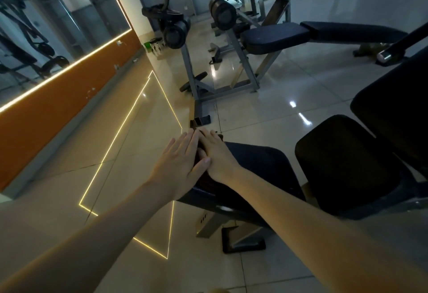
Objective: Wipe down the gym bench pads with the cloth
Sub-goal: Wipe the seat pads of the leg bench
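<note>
A dark padded bench pad lies in the middle of the view, in front of me. A dark brownish cloth lies on its left end, mostly hidden under my hands. My left hand rests flat on the cloth with fingers straight. My right hand lies flat beside it, its fingers straight and touching the left hand. To the right stand a black seat pad and a black back pad of the same machine.
A second bench on a grey steel frame stands farther back. Weight plates and machines fill the far end. An orange wall with a mirror runs along the left. Glossy tiled floor surrounds the pads.
</note>
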Action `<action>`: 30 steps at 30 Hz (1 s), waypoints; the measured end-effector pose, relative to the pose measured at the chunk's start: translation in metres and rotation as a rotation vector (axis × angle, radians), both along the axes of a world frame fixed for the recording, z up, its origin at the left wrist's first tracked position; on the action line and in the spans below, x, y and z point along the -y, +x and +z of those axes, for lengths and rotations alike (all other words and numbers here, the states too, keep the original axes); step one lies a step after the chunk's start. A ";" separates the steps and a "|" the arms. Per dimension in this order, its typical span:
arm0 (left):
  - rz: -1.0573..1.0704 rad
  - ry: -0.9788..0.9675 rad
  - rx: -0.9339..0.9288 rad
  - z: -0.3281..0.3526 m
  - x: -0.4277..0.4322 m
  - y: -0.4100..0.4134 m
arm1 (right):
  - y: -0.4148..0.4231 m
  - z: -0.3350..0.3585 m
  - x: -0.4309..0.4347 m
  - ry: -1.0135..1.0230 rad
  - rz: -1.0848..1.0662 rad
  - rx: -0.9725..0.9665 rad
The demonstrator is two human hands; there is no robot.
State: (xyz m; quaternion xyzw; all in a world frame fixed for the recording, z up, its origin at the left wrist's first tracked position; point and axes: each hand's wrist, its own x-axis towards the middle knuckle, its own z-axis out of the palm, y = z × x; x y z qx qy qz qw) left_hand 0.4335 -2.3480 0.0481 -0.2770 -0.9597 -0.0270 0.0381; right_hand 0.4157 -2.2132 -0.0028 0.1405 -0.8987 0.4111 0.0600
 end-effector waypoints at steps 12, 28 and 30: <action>0.008 -0.382 -0.038 0.005 -0.012 -0.005 | 0.049 -0.025 -0.033 0.143 -0.126 0.123; 0.016 -0.539 -0.030 0.006 -0.022 0.002 | 0.112 -0.045 -0.060 0.095 -0.083 0.107; 0.011 -0.536 -0.024 0.005 -0.023 0.001 | 0.112 -0.046 -0.062 0.128 -0.088 0.115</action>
